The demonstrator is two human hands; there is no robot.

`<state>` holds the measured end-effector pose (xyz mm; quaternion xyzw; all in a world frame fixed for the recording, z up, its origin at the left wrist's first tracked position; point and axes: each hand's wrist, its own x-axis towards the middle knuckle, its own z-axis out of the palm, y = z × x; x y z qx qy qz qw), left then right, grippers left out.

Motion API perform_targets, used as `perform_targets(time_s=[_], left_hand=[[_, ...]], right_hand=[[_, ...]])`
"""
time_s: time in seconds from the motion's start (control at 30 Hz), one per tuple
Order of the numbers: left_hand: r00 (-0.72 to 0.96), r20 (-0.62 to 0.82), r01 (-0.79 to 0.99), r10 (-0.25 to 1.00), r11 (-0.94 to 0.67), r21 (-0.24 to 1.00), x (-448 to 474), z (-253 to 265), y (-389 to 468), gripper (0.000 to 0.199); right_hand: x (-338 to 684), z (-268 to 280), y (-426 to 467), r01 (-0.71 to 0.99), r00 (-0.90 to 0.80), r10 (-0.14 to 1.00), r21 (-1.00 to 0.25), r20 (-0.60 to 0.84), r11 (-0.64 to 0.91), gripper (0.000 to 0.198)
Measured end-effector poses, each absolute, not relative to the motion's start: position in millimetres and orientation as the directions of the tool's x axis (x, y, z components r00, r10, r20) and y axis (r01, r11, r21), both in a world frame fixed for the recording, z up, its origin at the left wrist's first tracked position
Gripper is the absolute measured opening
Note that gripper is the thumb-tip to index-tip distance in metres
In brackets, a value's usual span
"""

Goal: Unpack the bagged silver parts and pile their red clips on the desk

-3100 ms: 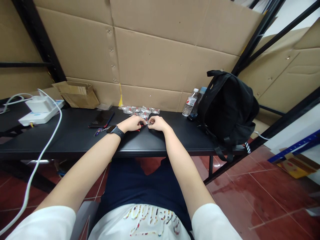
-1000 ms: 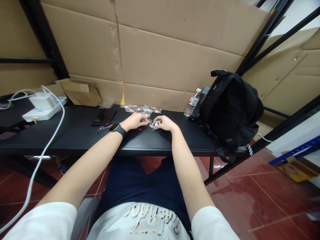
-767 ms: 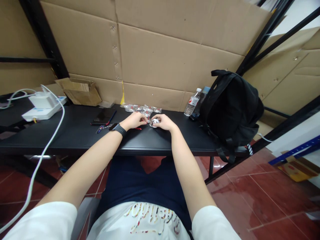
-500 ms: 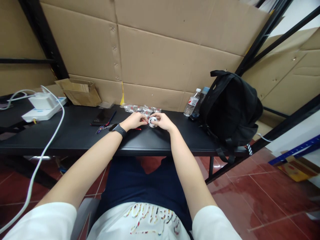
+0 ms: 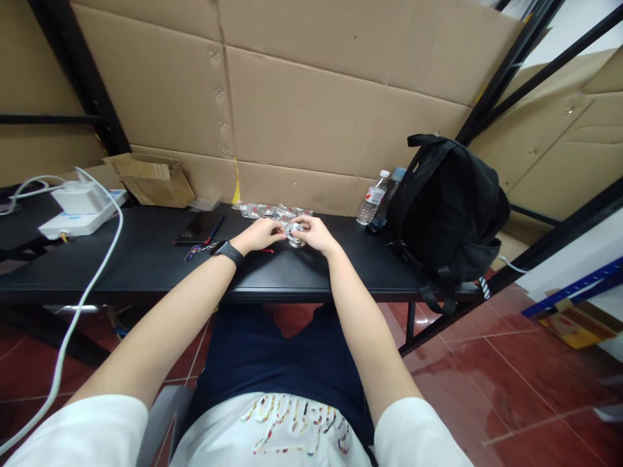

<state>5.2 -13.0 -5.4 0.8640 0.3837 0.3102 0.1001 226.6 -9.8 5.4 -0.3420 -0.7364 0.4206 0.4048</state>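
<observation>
At the middle of the black table (image 5: 321, 279), a small shiny round metal part (image 5: 296, 242) sits between my hands. Its exact kind is too small to make out; it looks like stacked discs or rings. My right hand (image 5: 315, 235) pinches it from the right, with thumb and fingers curled about its rim. From the left, my left hand (image 5: 261, 235) is closed, its fingertips pressed at the part's near side and partly hiding it. A thin red strip (image 5: 267, 250) lies under my left hand. Crinkled clear plastic packets (image 5: 263, 211) with red marks lie just behind both hands.
On the left are a phone (image 5: 198, 228), a keychain (image 5: 197, 251), an opened cardboard box (image 5: 153, 181) and a white power strip (image 5: 80, 220) with a cable. Water bottles (image 5: 372, 200) and a black backpack (image 5: 448, 214) stand right. A cardboard wall (image 5: 311, 117) closes the back.
The metal part has tilted between my fingers, so more of its stacked shape shows. My left fingertips have come against it. Both hands stay in nearly the same place.
</observation>
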Motion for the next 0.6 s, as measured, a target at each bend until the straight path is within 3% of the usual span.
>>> perform_targets(time_s=[0.33,0.6], left_hand=[[0.511,0.447,0.6,0.734,-0.678,0.426,4.7,-6.8,-12.0,0.024],[0.533,0.42,0.593,0.735,-0.678,0.434,3.4,-6.0,-13.5,0.025]], right_hand=[[228.7,-1.1,-2.9,0.249,-0.481,0.829,-0.862,0.286,0.442,0.031],[232.8,-9.1,3.9,0.469,-0.62,0.741,-0.635,0.258,0.614,0.03]])
